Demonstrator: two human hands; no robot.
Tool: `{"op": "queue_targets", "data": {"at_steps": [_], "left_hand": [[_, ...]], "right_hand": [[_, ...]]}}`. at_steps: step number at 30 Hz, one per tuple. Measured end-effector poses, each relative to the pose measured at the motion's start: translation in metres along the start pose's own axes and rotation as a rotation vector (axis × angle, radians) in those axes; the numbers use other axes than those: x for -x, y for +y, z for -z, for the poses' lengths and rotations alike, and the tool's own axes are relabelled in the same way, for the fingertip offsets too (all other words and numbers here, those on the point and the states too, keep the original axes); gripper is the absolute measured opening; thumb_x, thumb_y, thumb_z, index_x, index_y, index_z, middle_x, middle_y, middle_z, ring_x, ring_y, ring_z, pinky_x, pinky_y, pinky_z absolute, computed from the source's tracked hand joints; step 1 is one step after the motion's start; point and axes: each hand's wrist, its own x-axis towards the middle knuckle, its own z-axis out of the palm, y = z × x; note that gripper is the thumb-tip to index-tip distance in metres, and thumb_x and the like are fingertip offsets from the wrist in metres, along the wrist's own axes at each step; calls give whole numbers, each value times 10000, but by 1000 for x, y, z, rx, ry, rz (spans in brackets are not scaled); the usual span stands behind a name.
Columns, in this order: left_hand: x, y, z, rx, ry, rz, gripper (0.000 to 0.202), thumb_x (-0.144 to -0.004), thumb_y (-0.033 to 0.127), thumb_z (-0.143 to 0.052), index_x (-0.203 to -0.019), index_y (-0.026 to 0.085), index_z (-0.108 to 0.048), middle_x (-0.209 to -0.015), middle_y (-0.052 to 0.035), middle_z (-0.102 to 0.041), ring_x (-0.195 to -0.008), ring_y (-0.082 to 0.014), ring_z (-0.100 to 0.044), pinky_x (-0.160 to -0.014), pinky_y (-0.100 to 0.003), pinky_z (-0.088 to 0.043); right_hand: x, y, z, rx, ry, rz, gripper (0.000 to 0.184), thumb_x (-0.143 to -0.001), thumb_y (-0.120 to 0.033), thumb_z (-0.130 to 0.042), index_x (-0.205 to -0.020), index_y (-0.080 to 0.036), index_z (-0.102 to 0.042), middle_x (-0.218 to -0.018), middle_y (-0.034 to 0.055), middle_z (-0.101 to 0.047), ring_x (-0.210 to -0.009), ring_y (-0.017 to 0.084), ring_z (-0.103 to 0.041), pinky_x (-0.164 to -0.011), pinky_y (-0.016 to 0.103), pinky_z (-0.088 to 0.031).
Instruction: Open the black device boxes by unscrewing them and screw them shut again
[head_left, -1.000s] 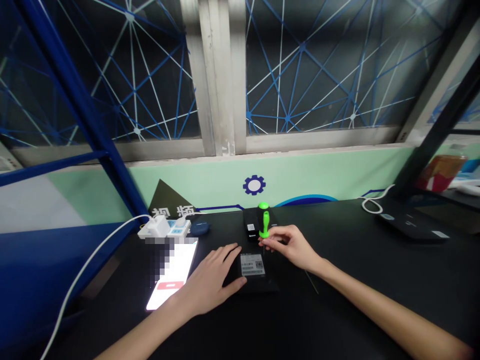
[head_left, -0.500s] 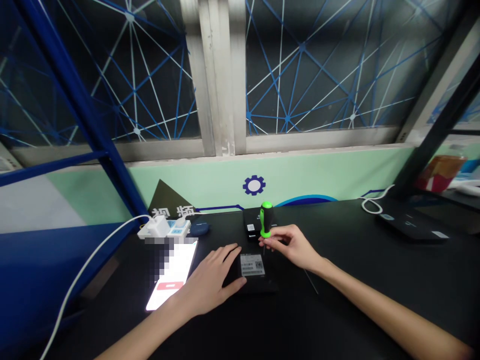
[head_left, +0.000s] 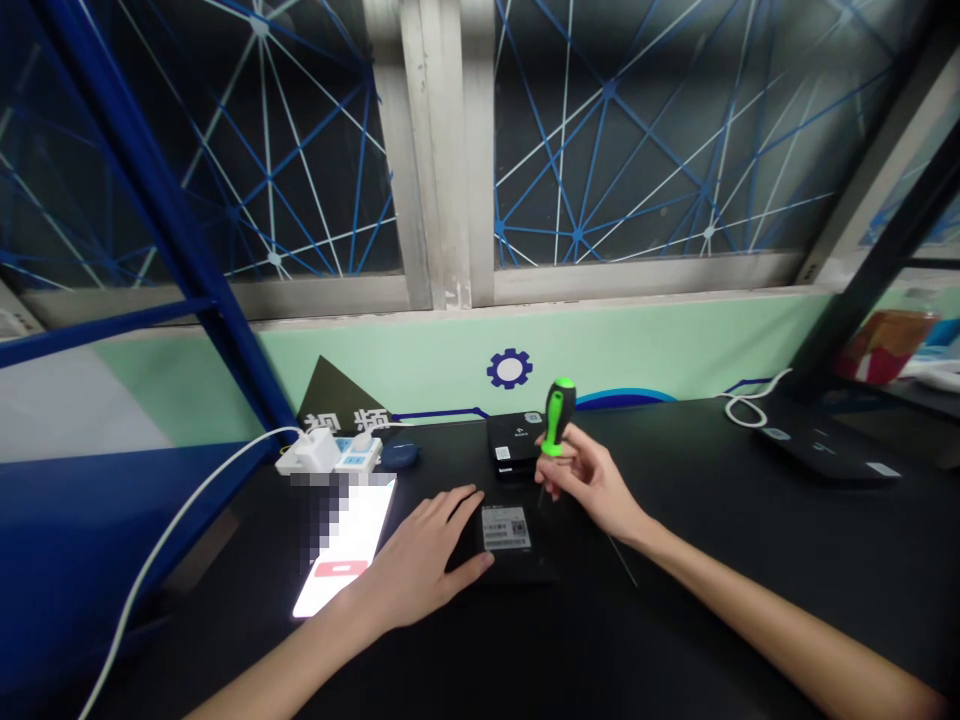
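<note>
My right hand (head_left: pixel 592 487) is closed round a green and black screwdriver (head_left: pixel 556 415), which is lifted and tilted with its handle leaning up and to the right. Its thin shaft points down toward a flat black box (head_left: pixel 517 545) with a white label on top. My left hand (head_left: pixel 424 560) lies flat with spread fingers against the left side of that box, the thumb along its near edge. A second small black box (head_left: pixel 510 450) sits just behind.
A lit phone (head_left: pixel 345 560) lies left of my left hand, with a white power strip (head_left: pixel 330 458) and its cable behind it. Farther right on the black table (head_left: pixel 712 600) lie a black flat device (head_left: pixel 825 445) and a white cable (head_left: pixel 746 405). A blue steel frame stands at left.
My right hand has lifted the screwdriver off the box and tilted it to the right. My left hand has stayed on the box.
</note>
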Motion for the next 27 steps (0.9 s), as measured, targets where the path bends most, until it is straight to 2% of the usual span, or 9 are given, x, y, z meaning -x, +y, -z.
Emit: {"op": "queue_targets", "data": {"at_steps": [3,6,8,12,14,17,19,21,27], "left_hand": [[0,0,1,4,-16,16,622,-988,595,-385,-1517,289,-269,-1530,-74,-384,-1361,-308,-411,-1106,-511,-351],[0,1,2,2,-32,31,634,-986,607,-375,-1522,289,-255,-1537,-71,-376,-1371,-309,-398,-1111,-513,-348],[-1,2,3,-3,-42,38,639,-984,614,-369,-1521,287,-256,-1542,-68,-368,-1377,-309,-391,-1114,-513,-346],[-1,4,4,-1,-45,58,657,-976,623,-372,-1529,296,-233,-1541,-70,-367,-1377,-316,-393,-1113,-527,-342],[0,5,4,-7,-51,88,708,-961,636,-393,-1545,292,-189,-1543,-78,-361,-1387,-323,-379,-1117,-530,-335],[1,5,3,-20,-65,140,787,-932,658,-427,-1559,270,-151,-1563,-96,-322,-1417,-338,-326,-1123,-531,-327],[0,5,2,-19,-61,164,827,-912,674,-446,-1561,255,-151,-1572,-104,-306,-1428,-352,-299,-1121,-533,-330],[0,4,1,-14,-49,180,860,-891,691,-465,-1560,240,-166,-1570,-113,-309,-1427,-364,-296,-1115,-536,-336],[-1,1,-1,0,-23,196,818,-871,711,-476,-1513,238,-293,-1521,-118,-385,-1383,-361,-367,-1100,-552,-343]], "right_hand": [[1,-2,3,-126,3,-32,402,-860,-312,-644,-1209,-243,-456,-647,-60,-557,-482,106,-486,-473,233,-445],[-1,-3,9,-142,8,-51,354,-859,-318,-615,-1173,-237,-475,-540,-100,-463,-378,78,-350,-371,195,-313],[-5,-4,14,-82,11,-100,230,-897,-394,-564,-1028,-208,-534,-470,-95,-451,-335,70,-302,-340,193,-229],[-11,-9,19,150,31,-240,444,-877,-554,-562,-641,-180,-517,-441,-43,-481,-323,58,-340,-337,207,-218],[-12,-11,17,254,29,-274,454,-815,-553,-645,-595,-178,-513,-429,-56,-443,-329,60,-357,-338,206,-234],[-10,-14,15,300,9,-301,355,-787,-517,-675,-850,-173,-619,-445,-81,-456,-325,98,-437,-329,208,-298],[-8,-14,15,342,7,-273,443,-804,-469,-656,-1134,-183,-584,-459,-91,-494,-345,130,-506,-354,221,-369],[-7,-14,16,426,-33,-243,500,-821,-405,-635,-1258,-192,-520,-462,-89,-529,-360,142,-542,-397,231,-412],[-6,-10,20,801,-140,-218,318,-733,-285,-675,-1027,-177,-618,-517,-54,-588,-445,140,-567,-456,238,-365]]}}
